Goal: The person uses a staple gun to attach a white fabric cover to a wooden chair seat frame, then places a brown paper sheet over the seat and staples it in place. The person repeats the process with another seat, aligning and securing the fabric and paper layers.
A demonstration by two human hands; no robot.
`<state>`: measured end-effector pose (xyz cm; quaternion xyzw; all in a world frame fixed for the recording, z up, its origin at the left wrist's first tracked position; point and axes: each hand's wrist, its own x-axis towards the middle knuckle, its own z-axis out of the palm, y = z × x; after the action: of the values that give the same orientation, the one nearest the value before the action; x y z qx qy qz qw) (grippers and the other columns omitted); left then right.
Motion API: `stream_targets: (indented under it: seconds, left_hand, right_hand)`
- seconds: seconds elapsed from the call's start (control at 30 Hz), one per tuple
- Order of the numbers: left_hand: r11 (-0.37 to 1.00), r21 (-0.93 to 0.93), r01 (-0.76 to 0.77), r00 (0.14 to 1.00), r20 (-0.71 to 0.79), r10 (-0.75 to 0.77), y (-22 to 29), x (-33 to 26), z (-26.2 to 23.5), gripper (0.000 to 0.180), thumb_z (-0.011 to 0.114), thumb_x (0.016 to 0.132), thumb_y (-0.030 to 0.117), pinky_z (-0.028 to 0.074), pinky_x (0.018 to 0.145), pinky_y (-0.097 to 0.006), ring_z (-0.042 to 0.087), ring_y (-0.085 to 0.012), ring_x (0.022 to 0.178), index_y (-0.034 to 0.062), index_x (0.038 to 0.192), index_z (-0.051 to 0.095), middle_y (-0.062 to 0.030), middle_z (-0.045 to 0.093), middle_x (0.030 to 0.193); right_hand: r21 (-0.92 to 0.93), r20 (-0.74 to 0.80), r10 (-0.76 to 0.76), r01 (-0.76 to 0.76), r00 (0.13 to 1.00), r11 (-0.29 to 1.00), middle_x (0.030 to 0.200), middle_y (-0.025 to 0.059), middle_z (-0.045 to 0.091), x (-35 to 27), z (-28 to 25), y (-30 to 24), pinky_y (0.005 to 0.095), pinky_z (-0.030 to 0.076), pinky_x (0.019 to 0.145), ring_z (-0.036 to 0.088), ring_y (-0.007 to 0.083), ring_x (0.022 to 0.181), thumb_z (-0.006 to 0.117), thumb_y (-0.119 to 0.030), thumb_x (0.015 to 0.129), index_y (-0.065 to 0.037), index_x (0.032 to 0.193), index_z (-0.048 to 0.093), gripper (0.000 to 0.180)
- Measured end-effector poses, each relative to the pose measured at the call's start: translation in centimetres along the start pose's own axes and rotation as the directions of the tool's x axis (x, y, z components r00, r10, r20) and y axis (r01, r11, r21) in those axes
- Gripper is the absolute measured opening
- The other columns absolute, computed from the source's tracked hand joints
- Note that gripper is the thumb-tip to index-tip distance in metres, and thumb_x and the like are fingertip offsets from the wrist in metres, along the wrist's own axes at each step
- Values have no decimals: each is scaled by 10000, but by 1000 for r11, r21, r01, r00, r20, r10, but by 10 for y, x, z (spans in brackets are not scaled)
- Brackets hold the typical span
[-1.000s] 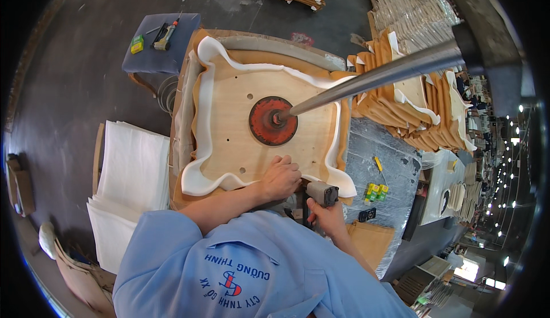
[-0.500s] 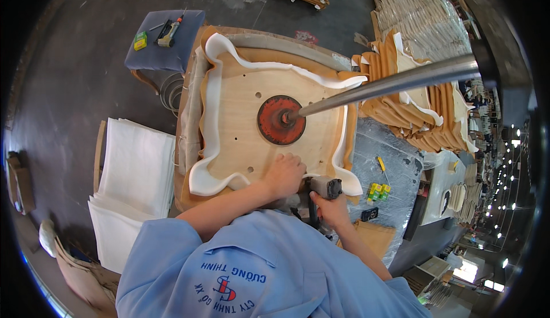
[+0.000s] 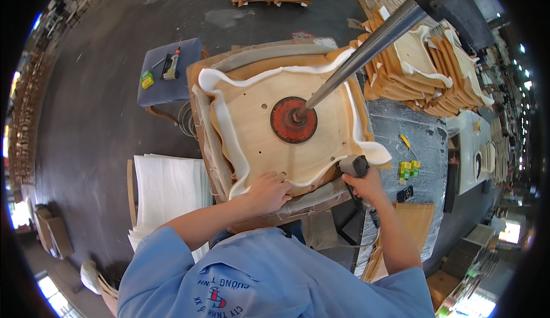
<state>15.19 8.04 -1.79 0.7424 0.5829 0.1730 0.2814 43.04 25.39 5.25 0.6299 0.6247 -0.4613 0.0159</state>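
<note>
A pale wooden seat panel [image 3: 240,117] lies on a padded stand [image 3: 203,140], pressed from above by a round red clamp disc [image 3: 281,124]. White foam [image 3: 243,160] and a brown cover [image 3: 312,187] fold up around its edges. At the near edge, left of centre, my left hand [image 3: 269,193] has its fingers curled over the brown cover's edge; the thumb is hidden. My right hand [image 3: 366,182] grips a staple gun [image 3: 355,167] by the handle, its nose by the panel's near right corner. A hose hangs below the gun.
Stacked brown covered panels [image 3: 412,60] stand at the far right. The plastic-wrapped table [image 3: 424,135] holds a yellow cutter [image 3: 405,140] and small green-yellow boxes [image 3: 409,170]. A blue stool [image 3: 166,80] bears a tool; white sheets [image 3: 166,189] lie at left. The clamp's steel rod [image 3: 366,54] slants overhead.
My right hand has carried the staple gun to the right, toward the panel's corner. The left hand has shifted left along the near edge. The panel appears turned slightly, and the view has shifted.
</note>
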Motion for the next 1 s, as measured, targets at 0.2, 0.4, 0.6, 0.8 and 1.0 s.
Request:
stream_targets:
  seconds: [0.2, 0.4, 0.6, 0.8, 1.0]
  left_hand:
    - [989, -92, -115, 993, 1, 116, -11, 24, 17, 233, 735, 951, 316, 544, 806, -488, 677, -347, 918, 96, 874, 733, -123, 688, 909]
    - [978, -205, -34, 991, -132, 7, -17, 27, 26, 226, 736, 955, 281, 554, 771, -510, 676, -352, 913, 87, 839, 729, -107, 704, 881]
    - [989, -140, -36, 976, -216, 5, -22, 30, 20, 213, 768, 918, 274, 443, 862, -460, 599, -291, 907, 109, 789, 726, -41, 671, 830]
    - [976, -198, -90, 963, -267, 35, -31, 35, 17, 211, 771, 907, 287, 380, 905, -453, 568, -275, 922, 127, 777, 725, -19, 641, 812]
    - [970, -232, -78, 966, -259, 15, -35, 36, 16, 216, 757, 920, 280, 375, 895, -465, 564, -285, 950, 126, 773, 720, -27, 651, 855]
  right_hand:
    - [-81, -120, -145, 136, 982, 987, 892, 117, 748, -2, -5, -9, 331, 562, 571, 685, 152, 615, 883, -275, 851, -118, 1447, 649, 659]
    - [279, -77, -33, 53, 996, 959, 996, 49, 737, -61, 29, -14, 279, 521, 538, 614, 97, 623, 833, -94, 910, -135, 1558, 550, 708]
    - [486, 84, -27, -18, 996, 874, 969, 25, 714, -103, 101, -18, 252, 499, 543, 592, 76, 606, 813, -108, 944, -71, 1573, 511, 698]
    - [422, 72, 43, -70, 996, 904, 899, 30, 694, -97, 120, -36, 261, 483, 515, 591, 85, 576, 824, -131, 941, -64, 1583, 493, 725]
    - [346, 73, 142, -159, 987, 925, 946, 61, 719, -90, 123, -58, 274, 515, 556, 614, 90, 605, 829, -144, 925, -61, 1537, 544, 680]
